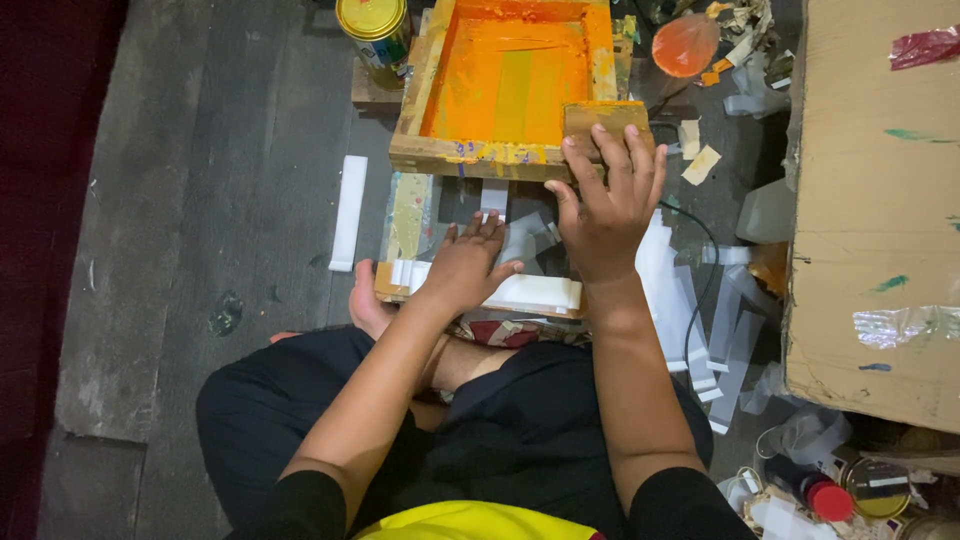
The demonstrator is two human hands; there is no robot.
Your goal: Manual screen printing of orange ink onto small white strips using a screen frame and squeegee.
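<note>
A wooden screen-printing frame (425,95) with orange ink across its mesh lies tilted on the floor ahead of me. My right hand (605,205) rests on a wooden squeegee block (600,120) at the frame's near right corner, fingers spread over it. My left hand (468,262) lies flat, fingers apart, on a white strip (535,292) lying on a small board (408,215) under the frame's near edge. I sit cross-legged in black trousers, a bare foot (368,305) beside the board.
A yellow-lidded paint can (375,35) stands at the frame's far left. A white strip (348,212) lies on the dark floorboards to the left. Several white strips (715,340) pile at the right beside a large cardboard sheet (880,210). Jars and a red-capped bottle (815,492) sit bottom right.
</note>
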